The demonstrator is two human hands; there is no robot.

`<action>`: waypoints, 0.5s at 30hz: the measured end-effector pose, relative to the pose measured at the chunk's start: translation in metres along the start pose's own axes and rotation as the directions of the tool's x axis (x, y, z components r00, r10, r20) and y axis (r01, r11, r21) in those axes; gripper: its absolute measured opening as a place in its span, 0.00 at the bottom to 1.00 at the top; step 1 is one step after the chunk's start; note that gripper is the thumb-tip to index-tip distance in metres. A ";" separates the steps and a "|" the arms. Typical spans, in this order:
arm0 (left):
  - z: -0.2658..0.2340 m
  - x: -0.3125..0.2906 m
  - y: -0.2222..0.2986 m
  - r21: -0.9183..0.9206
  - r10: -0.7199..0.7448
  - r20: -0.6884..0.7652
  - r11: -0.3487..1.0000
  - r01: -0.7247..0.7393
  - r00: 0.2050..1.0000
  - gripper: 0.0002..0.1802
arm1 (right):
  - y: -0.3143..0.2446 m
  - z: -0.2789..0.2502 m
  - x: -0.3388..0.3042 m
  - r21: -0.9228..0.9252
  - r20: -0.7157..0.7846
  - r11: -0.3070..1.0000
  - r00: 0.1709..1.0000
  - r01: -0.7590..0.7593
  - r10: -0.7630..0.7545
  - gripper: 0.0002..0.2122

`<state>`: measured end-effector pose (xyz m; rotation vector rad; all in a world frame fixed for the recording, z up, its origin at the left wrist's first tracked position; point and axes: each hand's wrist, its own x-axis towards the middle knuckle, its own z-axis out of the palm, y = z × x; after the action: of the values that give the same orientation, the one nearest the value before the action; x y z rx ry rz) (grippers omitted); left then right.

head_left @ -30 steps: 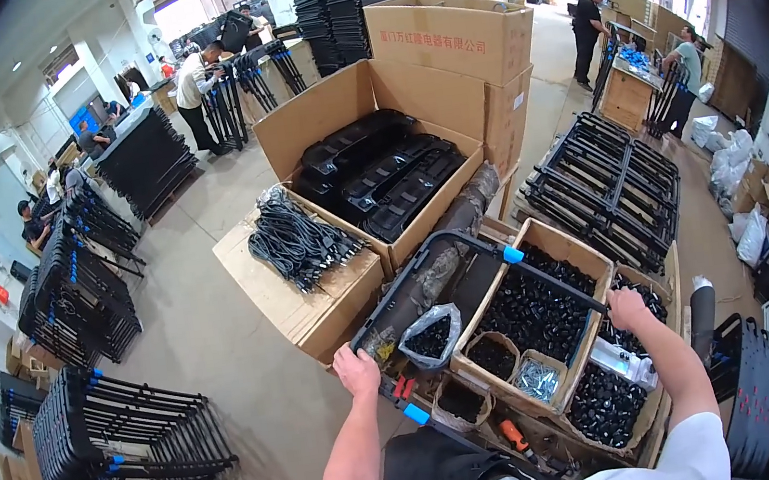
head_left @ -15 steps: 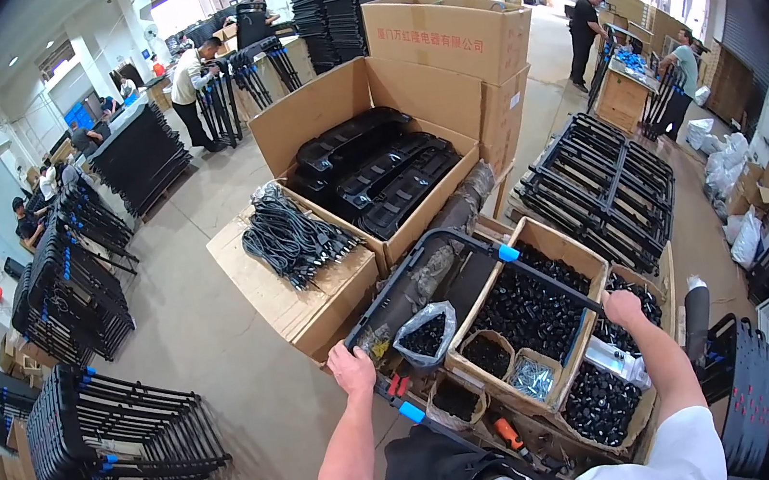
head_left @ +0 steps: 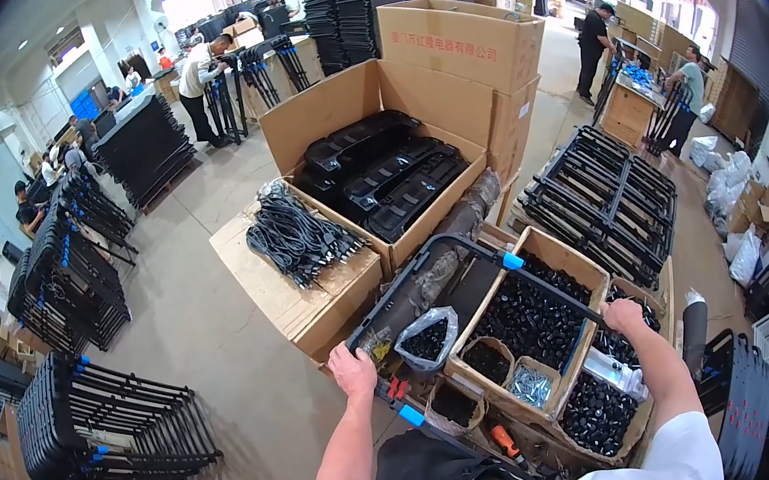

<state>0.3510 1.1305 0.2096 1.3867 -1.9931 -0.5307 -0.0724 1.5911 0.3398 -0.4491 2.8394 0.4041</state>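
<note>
Along the black frame [head_left: 561, 290], hands [head_left: 353, 370] [head_left: 622, 316] apart.

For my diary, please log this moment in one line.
left hand: holds frame | right hand: holds frame | black parts: in box

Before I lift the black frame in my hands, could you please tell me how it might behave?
The black frame will probably stay rigid, as its long bars show no sag. Its open outline suggests it may be light for its size.
</note>
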 end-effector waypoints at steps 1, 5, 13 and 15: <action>0.001 0.000 0.000 -0.016 0.002 0.004 1.000 -0.002 1.000 0.23 | -0.002 -0.006 -0.001 -0.070 0.020 0.997 1.000 0.016 -0.015 0.29; 0.001 0.001 0.004 -0.030 0.002 0.027 1.000 -0.001 1.000 0.23 | 0.013 0.011 0.008 -0.067 0.017 0.990 0.992 0.128 -0.127 0.30; 0.002 0.003 0.006 -0.040 0.032 0.011 0.999 -0.032 0.999 0.23 | 0.015 0.025 0.011 -0.050 -0.111 0.989 0.983 0.139 -0.143 0.30; 0.000 0.003 0.004 -0.035 0.017 0.018 0.999 -0.016 1.000 0.24 | 0.010 0.019 0.011 -0.012 -0.074 0.997 0.994 0.078 -0.079 0.30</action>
<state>0.3480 1.1293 0.2127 1.3479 -1.9984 -0.5698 -0.0824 1.6032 0.3211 -0.5871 2.8816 0.3931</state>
